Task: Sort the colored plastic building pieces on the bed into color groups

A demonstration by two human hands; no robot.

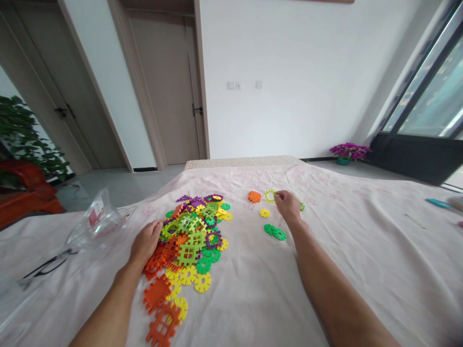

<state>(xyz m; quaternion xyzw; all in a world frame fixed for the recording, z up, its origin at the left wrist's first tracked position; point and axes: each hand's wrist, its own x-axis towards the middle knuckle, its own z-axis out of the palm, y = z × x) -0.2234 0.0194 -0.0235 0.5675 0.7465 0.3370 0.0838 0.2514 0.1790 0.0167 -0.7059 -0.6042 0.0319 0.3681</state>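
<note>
My left hand [145, 243] rests against the left side of a heap of plastic building pieces, its fingers extended and partly hidden by the heap. Light-green square window pieces [188, 253] lie on top, with orange square pieces [158, 292] on the near side. Yellow notched discs [202, 283] and green notched discs [204, 264] fringe the heap; purple pieces [195, 202] show at the back. Right of the heap, my right hand [288, 206] pinches a yellow-green square frame piece [269, 195] by its right edge. Beside that frame lies an orange notched piece [254, 196].
A yellow disc [265, 213] and overlapping green discs [275, 232] lie near my right hand. Clear plastic packaging [99, 217] and black-framed glasses [48, 266] are at the left. A light cloth [347, 231] covers the table; a blue item [437, 203] lies far right.
</note>
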